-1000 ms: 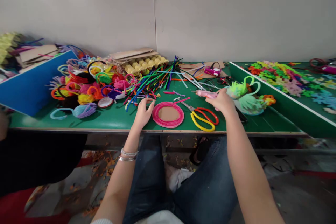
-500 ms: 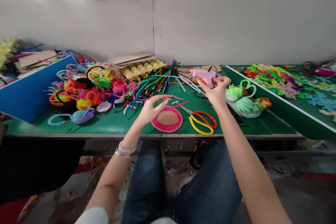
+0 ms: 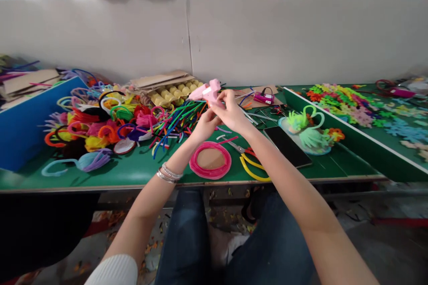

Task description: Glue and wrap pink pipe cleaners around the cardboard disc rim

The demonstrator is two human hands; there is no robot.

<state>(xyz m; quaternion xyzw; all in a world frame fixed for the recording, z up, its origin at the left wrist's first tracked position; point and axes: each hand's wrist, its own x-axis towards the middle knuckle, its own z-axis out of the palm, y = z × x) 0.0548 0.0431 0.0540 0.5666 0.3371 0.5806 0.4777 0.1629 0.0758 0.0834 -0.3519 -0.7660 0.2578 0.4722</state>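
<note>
My right hand (image 3: 230,111) grips a pink hot glue gun (image 3: 207,92) by its handle, its nozzle pointing left above the table. Just below the gun, my left hand (image 3: 206,125) has its fingers closed against the right fingers; what they pinch is hidden. Under my hands lies a round cardboard disc ringed with pink pipe cleaner (image 3: 210,173), with one loose end sticking out to the upper right. Scissors (image 3: 250,173) with yellow and orange handles rest beside the disc, partly covered by my right forearm.
Loose pipe cleaners (image 3: 187,118) and a heap of bent pipe-cleaner pieces (image 3: 107,118) cover the left. A dark phone (image 3: 287,146) and green pipe-cleaner swans (image 3: 312,133) stand right, before a divider (image 3: 351,142). Behind are an egg carton (image 3: 175,93) and a magenta device (image 3: 264,98).
The glue gun has been lifted from the table's back right and carried left over the disc. My left hand has risen to meet my right hand under the gun.
</note>
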